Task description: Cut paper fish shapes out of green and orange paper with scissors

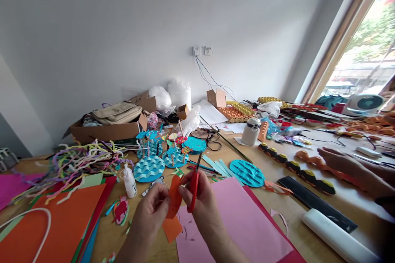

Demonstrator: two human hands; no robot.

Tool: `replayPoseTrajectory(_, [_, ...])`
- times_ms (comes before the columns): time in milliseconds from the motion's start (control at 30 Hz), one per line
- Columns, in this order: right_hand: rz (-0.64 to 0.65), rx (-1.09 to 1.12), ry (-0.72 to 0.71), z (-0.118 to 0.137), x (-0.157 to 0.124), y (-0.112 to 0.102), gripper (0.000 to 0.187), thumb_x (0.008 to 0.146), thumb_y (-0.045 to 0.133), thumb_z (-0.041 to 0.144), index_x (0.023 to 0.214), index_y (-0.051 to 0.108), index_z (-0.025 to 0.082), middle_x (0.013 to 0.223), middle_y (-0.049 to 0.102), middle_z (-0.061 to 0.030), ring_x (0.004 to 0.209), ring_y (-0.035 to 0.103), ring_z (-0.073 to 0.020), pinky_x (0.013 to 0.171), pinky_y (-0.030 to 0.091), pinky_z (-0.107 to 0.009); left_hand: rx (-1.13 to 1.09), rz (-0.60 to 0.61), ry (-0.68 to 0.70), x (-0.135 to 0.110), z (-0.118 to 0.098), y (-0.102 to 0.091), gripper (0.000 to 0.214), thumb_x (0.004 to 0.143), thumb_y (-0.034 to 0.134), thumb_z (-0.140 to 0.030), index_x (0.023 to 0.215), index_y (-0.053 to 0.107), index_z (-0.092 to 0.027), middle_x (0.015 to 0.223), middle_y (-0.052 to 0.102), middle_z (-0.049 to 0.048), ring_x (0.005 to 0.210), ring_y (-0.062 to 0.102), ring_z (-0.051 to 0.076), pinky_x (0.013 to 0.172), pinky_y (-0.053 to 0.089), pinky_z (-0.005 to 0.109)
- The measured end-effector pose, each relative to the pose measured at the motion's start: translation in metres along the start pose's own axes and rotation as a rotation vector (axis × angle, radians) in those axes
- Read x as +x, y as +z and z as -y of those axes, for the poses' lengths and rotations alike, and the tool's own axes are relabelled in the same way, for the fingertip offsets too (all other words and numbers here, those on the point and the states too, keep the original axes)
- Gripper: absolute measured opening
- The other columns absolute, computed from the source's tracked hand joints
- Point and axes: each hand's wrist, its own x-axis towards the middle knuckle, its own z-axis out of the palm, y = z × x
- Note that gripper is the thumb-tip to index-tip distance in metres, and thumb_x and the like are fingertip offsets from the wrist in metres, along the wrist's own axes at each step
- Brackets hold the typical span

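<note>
My left hand (153,205) pinches the lower left edge of a small orange paper cutout (175,198), rounded at the top. In my right hand (202,193) are red-handled scissors (193,193), their dark blades pointing up and away from me. The fingertips of that hand also touch the cutout's upper right side. Below the cutout lies an orange paper scrap (172,229), partly over a pink sheet (243,218) with dark marks. A white glue bottle (129,181) stands upright left of my hands, near a small red and green paper piece (121,210).
Orange sheets (58,222) and tangled pipe cleaners (92,158) cover the left side. Blue painted discs (247,172) and paper decorations lie ahead. At right are a black strip (317,201), a white case (339,234) and another person's hand (342,162) by an orange egg-carton strip.
</note>
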Motion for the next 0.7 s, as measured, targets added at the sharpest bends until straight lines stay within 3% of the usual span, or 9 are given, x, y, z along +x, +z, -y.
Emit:
replayPoseTrajectory(133, [0.005, -0.064, 0.011, 0.012, 0.009, -0.012, 0.023, 0.069, 0.068, 0.034, 0.081, 0.055, 0.020, 0.062, 0.048, 0.0055, 0.050, 0.039, -0.0102, 0.048, 0.035, -0.022, 0.063, -0.009, 0.023, 0.009, -0.011, -0.022, 0.017, 0.067, 0.068, -0.032, 0.063, 0.055, -0.022, 0.053, 0.048, -0.0077, 0.049, 0.045, 0.010, 0.048, 0.038, 0.018])
replayPoseTrajectory(200, [0.059, -0.073, 0.023, 0.020, 0.013, -0.016, 0.027, 0.067, 0.071, 0.035, 0.084, 0.057, 0.020, 0.058, 0.044, 0.0075, 0.050, 0.038, -0.0103, 0.047, 0.035, -0.022, 0.222, 0.057, 0.039, 0.011, -0.019, -0.029, 0.013, 0.069, 0.066, -0.031, 0.064, 0.056, -0.023, 0.052, 0.049, -0.0075, 0.049, 0.046, 0.011, 0.047, 0.038, 0.019])
replayPoseTrajectory(300, [0.173, -0.138, 0.037, 0.026, 0.019, -0.013, 0.025, 0.063, 0.073, 0.026, 0.080, 0.056, 0.020, 0.061, 0.047, 0.0067, 0.056, 0.042, -0.0114, 0.050, 0.036, -0.022, 0.422, 0.113, 0.107, 0.013, -0.031, -0.034, 0.010, 0.075, 0.059, -0.030, 0.067, 0.058, -0.024, 0.055, 0.054, -0.0060, 0.053, 0.051, 0.013, 0.050, 0.039, 0.020])
replayPoseTrajectory(400, [0.226, -0.207, 0.037, 0.019, 0.021, -0.005, 0.020, 0.060, 0.066, 0.015, 0.074, 0.052, 0.020, 0.062, 0.048, 0.0068, 0.057, 0.042, -0.0108, 0.051, 0.035, -0.021, 0.465, 0.070, 0.175, 0.014, -0.036, -0.037, 0.010, 0.076, 0.056, -0.029, 0.068, 0.061, -0.024, 0.060, 0.059, -0.0051, 0.056, 0.054, 0.014, 0.052, 0.041, 0.020])
replayPoseTrajectory(533, [0.255, -0.094, 0.081, 0.002, 0.022, 0.005, 0.018, 0.058, 0.062, 0.015, 0.070, 0.049, 0.020, 0.058, 0.045, 0.0078, 0.054, 0.038, -0.0094, 0.049, 0.032, -0.020, 0.406, -0.049, 0.197, 0.015, -0.033, -0.044, 0.011, 0.075, 0.061, -0.034, 0.072, 0.064, -0.024, 0.061, 0.059, -0.0046, 0.055, 0.054, 0.013, 0.052, 0.042, 0.020])
replayPoseTrajectory(700, [0.152, 0.220, 0.137, -0.004, 0.020, 0.014, 0.033, 0.056, 0.076, 0.032, 0.074, 0.051, 0.020, 0.059, 0.048, 0.0070, 0.053, 0.041, -0.0096, 0.048, 0.035, -0.020, -0.017, -0.242, 0.086, 0.014, -0.032, -0.035, 0.037, 0.071, 0.069, -0.047, 0.099, 0.058, -0.025, 0.082, 0.070, -0.0005, 0.069, 0.065, 0.017, 0.055, 0.050, 0.022])
